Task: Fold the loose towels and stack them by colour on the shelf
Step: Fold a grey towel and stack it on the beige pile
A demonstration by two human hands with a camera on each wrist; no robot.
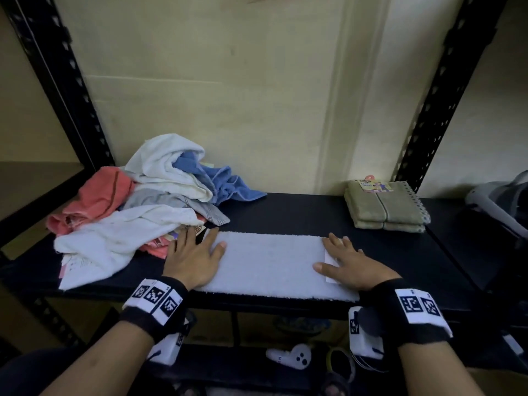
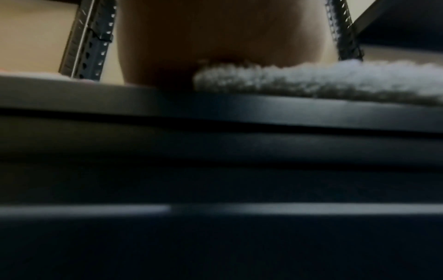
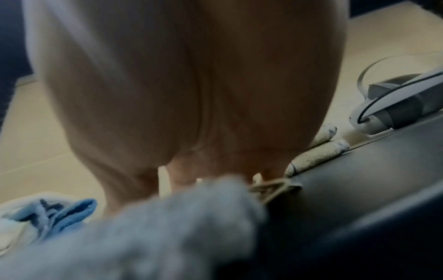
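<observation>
Both hands lay flat, as far as I could see from the head view: my left hand (image 1: 192, 257) pressed with fingers spread on the left end of the pale grey towel (image 1: 271, 264), my right hand (image 1: 353, 265) spread on its right end, over a white label (image 1: 329, 262). That towel was folded into a long strip along the front edge of the black shelf (image 1: 314, 212). Behind my left hand a loose heap (image 1: 148, 201) of white, blue, grey and coral towels sat at the shelf's left. Two folded olive towels (image 1: 384, 205) were stacked at the back right, well apart from the strip. Black perforated uprights (image 1: 61, 81) framed a cream wall (image 1: 228, 95). On the far right stood a grey headset (image 3: 395, 109). Below the shelf I saw a white controller (image 1: 291, 357).
</observation>
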